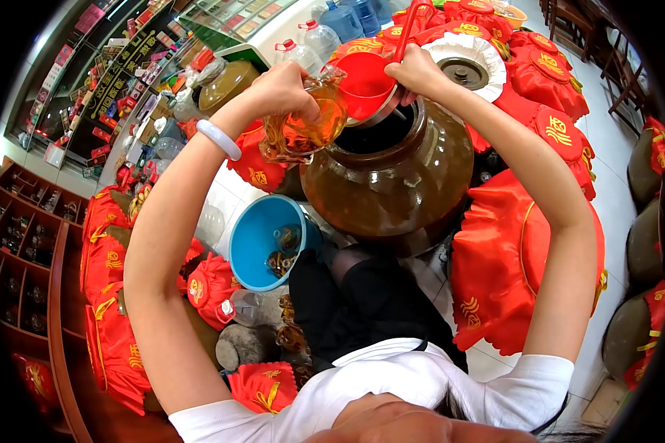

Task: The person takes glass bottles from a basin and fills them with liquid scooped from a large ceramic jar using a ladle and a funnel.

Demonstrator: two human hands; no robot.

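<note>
My left hand (284,92) is wrapped round a clear glass bottle (307,122) of amber liquid, tilted with its mouth toward a red funnel (366,77). The funnel is over the near-left part of the mouth of a large brown glazed jar (391,181), whose inside looks dark. My right hand (414,71) is closed beside the funnel's right edge, by a red handle (414,26) and a metal rim. Exactly how its fingers hold these is partly hidden.
A blue basin (266,240) with small glass items stands left of my knees. Red cloth-covered jars (499,258) crowd both sides. Plastic bottles (299,52) stand behind. A wooden shelf (59,295) is at the left, chairs (624,81) at the upper right.
</note>
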